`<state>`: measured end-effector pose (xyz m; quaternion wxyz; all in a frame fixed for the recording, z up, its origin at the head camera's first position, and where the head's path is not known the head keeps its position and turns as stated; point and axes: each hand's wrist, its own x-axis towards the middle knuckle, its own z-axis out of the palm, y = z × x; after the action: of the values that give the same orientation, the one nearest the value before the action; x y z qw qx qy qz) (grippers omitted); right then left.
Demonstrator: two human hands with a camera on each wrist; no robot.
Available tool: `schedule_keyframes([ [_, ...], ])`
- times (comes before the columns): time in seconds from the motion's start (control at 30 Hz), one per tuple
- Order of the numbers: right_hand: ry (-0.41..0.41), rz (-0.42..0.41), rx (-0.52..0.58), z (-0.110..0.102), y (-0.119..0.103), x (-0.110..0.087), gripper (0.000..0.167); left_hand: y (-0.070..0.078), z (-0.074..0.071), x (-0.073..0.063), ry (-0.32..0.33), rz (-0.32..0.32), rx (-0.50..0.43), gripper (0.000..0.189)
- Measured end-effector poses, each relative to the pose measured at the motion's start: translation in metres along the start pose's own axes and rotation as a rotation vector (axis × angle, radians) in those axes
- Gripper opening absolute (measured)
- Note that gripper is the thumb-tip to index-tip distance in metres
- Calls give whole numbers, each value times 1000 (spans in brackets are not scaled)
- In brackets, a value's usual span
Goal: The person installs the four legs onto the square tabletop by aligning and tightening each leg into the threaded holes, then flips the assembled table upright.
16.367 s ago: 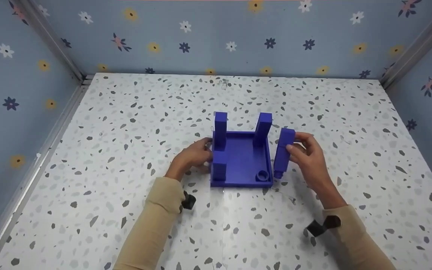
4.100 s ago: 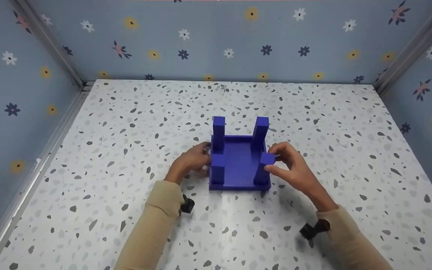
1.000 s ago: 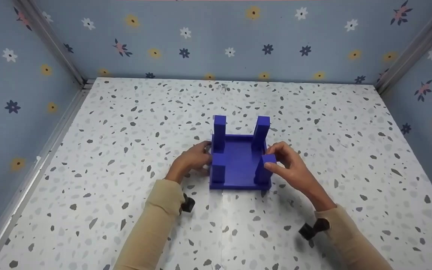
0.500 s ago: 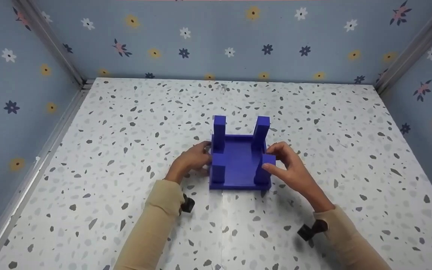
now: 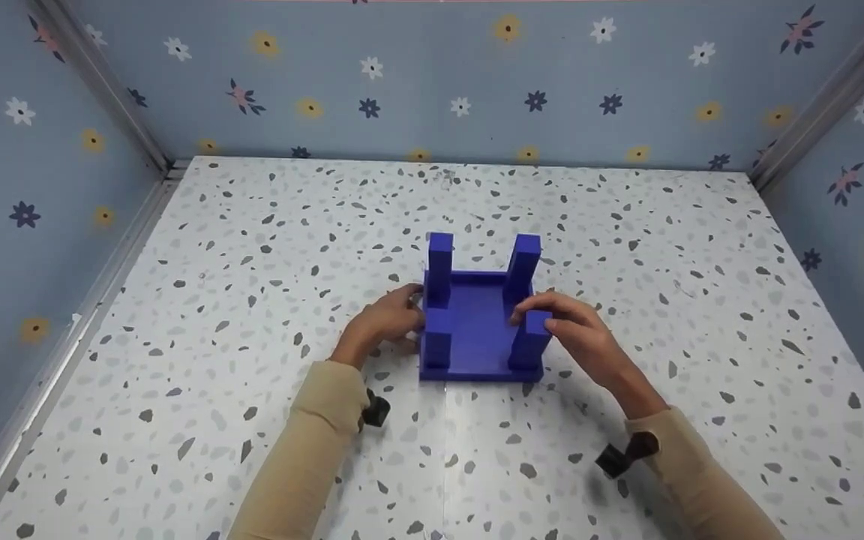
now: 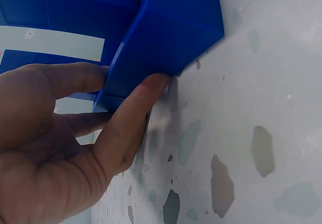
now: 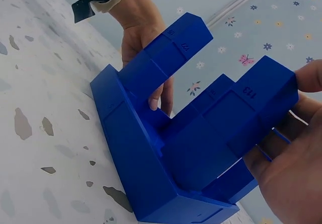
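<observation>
An upside-down blue toy table lies mid-worktop: its square tabletop (image 5: 479, 319) has a raised rim, with an upright leg at each corner. At the near right corner, my right hand (image 5: 589, 337) grips the leg (image 5: 528, 346), with the thumb on its right side and a finger reaching round its far side. Dark marks like "113" show on that leg (image 7: 241, 103) in the right wrist view. My left hand (image 5: 387, 319) holds the tabletop's left edge; in the left wrist view its fingers (image 6: 136, 105) touch the outer side wall. Some fingertips are hidden behind the blue parts.
White speckled worktop (image 5: 289, 225) surrounds the toy table. Blue flowered panels (image 5: 432, 75) stand at the back and both sides. Black wrist cameras sit at both cuffs, the right one (image 5: 616, 459) low over the worktop.
Long before, the right hand held the leg outside the tabletop; a corner socket showed there. Now the leg stands in that corner. Just now, the right fingers shifted round it, one further left.
</observation>
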<state>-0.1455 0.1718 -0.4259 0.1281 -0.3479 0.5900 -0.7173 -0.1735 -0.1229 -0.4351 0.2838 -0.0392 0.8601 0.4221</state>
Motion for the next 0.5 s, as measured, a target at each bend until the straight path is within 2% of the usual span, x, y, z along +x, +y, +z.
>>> schedule_keyframes([
  [0.1,-8,-5,17,-1,1,0,32,0,0,1,3,0,5,66],
  [0.3,34,54,-4,0,-1,-2,28,2,0,0,8,-24,34,67],
  [0.5,84,100,-99,1,-3,-6,25,0,1,1,5,25,5,68],
])
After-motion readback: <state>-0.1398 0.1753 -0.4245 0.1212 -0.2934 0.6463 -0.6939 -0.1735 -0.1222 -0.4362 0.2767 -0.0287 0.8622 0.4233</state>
